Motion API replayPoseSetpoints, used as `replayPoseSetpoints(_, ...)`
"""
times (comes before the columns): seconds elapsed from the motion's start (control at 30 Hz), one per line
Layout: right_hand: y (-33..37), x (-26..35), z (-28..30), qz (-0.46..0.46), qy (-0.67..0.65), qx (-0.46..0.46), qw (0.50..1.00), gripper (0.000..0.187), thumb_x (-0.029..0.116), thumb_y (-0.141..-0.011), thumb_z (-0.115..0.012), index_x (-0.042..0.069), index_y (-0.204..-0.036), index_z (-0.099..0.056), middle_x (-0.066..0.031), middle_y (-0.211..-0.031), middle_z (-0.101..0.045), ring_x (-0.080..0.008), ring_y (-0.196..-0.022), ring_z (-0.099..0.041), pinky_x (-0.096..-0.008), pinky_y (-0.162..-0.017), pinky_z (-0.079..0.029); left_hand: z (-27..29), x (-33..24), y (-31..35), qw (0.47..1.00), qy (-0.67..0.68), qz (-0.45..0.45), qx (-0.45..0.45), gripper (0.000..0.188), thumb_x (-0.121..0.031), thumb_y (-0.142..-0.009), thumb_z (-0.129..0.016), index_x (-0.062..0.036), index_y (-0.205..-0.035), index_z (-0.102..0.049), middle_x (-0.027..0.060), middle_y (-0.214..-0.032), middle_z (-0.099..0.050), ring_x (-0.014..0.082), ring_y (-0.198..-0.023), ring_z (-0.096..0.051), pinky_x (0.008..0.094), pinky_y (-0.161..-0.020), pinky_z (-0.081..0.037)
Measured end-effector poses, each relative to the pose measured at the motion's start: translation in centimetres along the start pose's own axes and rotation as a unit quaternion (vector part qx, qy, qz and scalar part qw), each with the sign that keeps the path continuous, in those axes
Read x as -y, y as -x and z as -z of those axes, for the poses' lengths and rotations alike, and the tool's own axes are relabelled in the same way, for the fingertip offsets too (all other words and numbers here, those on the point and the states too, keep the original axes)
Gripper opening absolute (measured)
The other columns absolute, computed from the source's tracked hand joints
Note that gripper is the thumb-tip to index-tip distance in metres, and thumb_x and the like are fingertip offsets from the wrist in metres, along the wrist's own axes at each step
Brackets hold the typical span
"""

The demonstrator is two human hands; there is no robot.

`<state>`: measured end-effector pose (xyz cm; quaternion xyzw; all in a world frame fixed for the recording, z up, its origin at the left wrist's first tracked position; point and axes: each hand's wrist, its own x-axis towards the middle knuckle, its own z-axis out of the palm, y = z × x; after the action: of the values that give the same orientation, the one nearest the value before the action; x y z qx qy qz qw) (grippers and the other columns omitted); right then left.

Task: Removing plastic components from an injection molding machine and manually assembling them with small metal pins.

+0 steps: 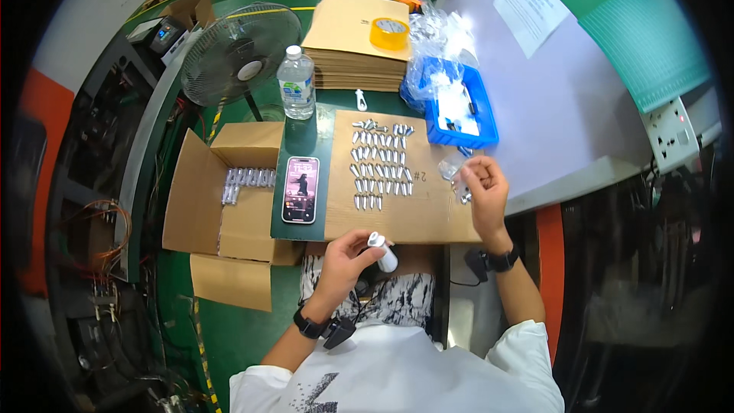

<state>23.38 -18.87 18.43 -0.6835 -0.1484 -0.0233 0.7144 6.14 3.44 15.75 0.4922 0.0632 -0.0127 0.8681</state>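
Note:
My left hand (345,261) is closed around a white cylinder (387,257) with a narrower neck, held upright-tilted just off the near edge of the table. Above the right part of a cardboard sheet (428,218), my right hand (487,193) has its thumb and fingers pinched together. What they hold, if anything, is too small to make out. Beside those fingertips lies a clear plastic bag (449,167), with small shiny parts next to it. Several rows of small silver metal pieces (381,170) are laid out on the sheet, between and beyond my hands.
Left of the sheet lies a phone (300,190), with a water bottle (297,84) behind it. An open carton (195,199) holds several silver cylinders. Farther back are stacked cardboard (352,69), yellow tape (390,33), a fan (243,53) and a blue bin (483,115). A white clip-shaped piece (361,99) lies behind the rows.

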Motion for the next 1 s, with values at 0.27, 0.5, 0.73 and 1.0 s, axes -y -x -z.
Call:
replayPoseSetpoints(0.27,9.5,4.1,-2.4,0.023,0.073,0.019,0.997,0.025,-0.006,-0.082,-0.067,-0.003,-0.106,-0.061,-0.0063,-0.091,-0.065,-0.0120,-0.086,-0.063,-0.0235,-0.076,-0.051,-4.3,-0.4,-0.3,0.990,0.018,-0.022,0.140,0.027,0.001,-0.083,-0.068,0.0031,-0.109,-0.062,0.0143,-0.142,-0.043,0.0191,-0.119,-0.052,0.0316,-0.101,-0.042)
replayPoseSetpoints(0.5,12.3,4.3,-2.4,-0.024,0.011,0.033,0.999,0.023,-0.004,-0.081,-0.071,-0.004,-0.102,-0.063,-0.0078,-0.097,-0.067,-0.0114,-0.090,-0.063,-0.0249,-0.077,-0.052,-4.3,-0.4,0.2,0.992,-0.089,0.011,0.092,0.025,-0.001,-0.077,-0.074,0.0030,-0.100,-0.066,0.0069,-0.101,-0.066,0.0129,-0.094,-0.060,0.0273,-0.087,-0.047)
replayPoseSetpoints(0.73,12.3,4.6,-2.4,-0.178,-0.060,0.102,0.977,0.008,0.000,-0.086,-0.067,-0.004,-0.093,-0.067,-0.0063,-0.086,-0.068,-0.0111,-0.081,-0.064,-0.0237,-0.073,-0.051,-2.7,-0.8,0.8,0.976,-0.155,-0.011,0.152,0.026,-0.002,-0.074,-0.077,0.0012,-0.097,-0.066,0.0080,-0.107,-0.064,0.0158,-0.100,-0.060,0.0281,-0.089,-0.046)
replayPoseSetpoints(1.0,13.0,3.9,-2.5,-0.141,-0.076,0.076,0.984,0.006,0.001,-0.085,-0.068,-0.004,-0.088,-0.068,-0.0053,-0.082,-0.067,-0.0101,-0.075,-0.062,-0.0227,-0.070,-0.049,-1.2,-1.7,1.0,0.991,0.099,-0.032,0.083,0.027,-0.009,-0.084,-0.067,0.0011,-0.108,-0.062,0.0126,-0.134,-0.050,0.0241,-0.121,-0.051,0.0355,-0.101,-0.041)
